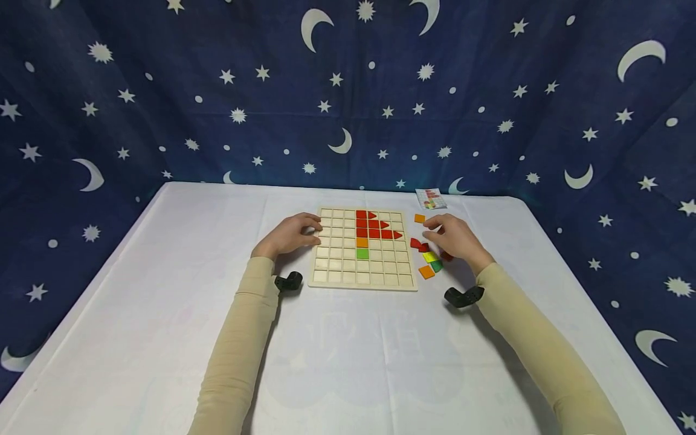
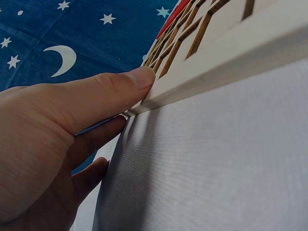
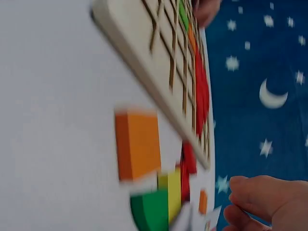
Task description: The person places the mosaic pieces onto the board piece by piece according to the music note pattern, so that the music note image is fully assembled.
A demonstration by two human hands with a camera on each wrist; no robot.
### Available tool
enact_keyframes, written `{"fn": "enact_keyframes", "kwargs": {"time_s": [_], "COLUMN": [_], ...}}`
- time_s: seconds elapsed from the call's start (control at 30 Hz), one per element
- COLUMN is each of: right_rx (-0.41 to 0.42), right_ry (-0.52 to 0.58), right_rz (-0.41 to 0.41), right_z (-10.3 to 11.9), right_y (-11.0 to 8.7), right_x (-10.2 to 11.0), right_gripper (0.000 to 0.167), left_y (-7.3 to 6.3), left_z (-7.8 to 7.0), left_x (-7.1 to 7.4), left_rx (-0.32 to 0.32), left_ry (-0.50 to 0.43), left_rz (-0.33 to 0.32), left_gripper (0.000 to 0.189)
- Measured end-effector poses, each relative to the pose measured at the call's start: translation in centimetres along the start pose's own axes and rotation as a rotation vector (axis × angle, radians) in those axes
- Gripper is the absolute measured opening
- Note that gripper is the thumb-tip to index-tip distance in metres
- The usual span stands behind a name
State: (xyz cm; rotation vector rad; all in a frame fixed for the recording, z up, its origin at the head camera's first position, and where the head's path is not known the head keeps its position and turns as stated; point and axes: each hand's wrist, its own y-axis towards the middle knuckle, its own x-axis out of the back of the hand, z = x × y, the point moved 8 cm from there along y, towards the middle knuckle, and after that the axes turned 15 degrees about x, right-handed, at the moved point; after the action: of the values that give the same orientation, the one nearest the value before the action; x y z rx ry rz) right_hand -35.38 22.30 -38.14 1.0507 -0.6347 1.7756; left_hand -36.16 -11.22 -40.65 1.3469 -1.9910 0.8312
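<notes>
A pale wooden grid board (image 1: 335,264) lies on the table, with red squares and red pointed pieces (image 1: 375,234) in rows, an orange square (image 1: 362,243) and a light green square (image 1: 362,254) below them. My left hand (image 1: 293,233) holds the board's left edge. In the left wrist view the thumb (image 2: 110,91) rests on the rim, other fingers beside it. Right of the board, my right hand (image 1: 454,237) hovers with loosely bent fingers, nothing visible between them. Its fingertips are near a small orange piece (image 1: 420,218).
Beside the board lie red pieces (image 1: 415,243), a yellow piece (image 1: 430,257), a green rounded piece (image 3: 150,210) and an orange square block (image 3: 143,144). A printed pattern card (image 1: 431,199) is at the table's back edge. Behind hangs a dark blue cloth (image 1: 272,121) with moons and stars.
</notes>
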Motion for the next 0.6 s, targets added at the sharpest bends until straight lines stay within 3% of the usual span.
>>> {"fn": "enact_keyframes", "kwargs": {"time_s": [0.1, 0.27, 0.6], "right_rx": [-0.073, -0.108, -0.085], "right_ry": [0.007, 0.012, 0.014], "right_rz": [0.014, 0.031, 0.024], "right_z": [-1.9, -3.3, -3.1], "right_y": [0.6, 2.2, 4.5], "right_x": [0.2, -0.2, -1.1], "right_gripper": [0.043, 0.05, 0.054], "left_y": [0.0, -0.1, -0.1], "left_z": [0.0, 0.0, 0.0], "left_x": [0.0, 0.2, 0.1], "left_rx": [-0.005, -0.014, -0.013], "left_ry": [0.001, 0.007, 0.006], "left_rz": [-0.002, -0.012, -0.003], "left_gripper": [0.039, 0.039, 0.04]}}
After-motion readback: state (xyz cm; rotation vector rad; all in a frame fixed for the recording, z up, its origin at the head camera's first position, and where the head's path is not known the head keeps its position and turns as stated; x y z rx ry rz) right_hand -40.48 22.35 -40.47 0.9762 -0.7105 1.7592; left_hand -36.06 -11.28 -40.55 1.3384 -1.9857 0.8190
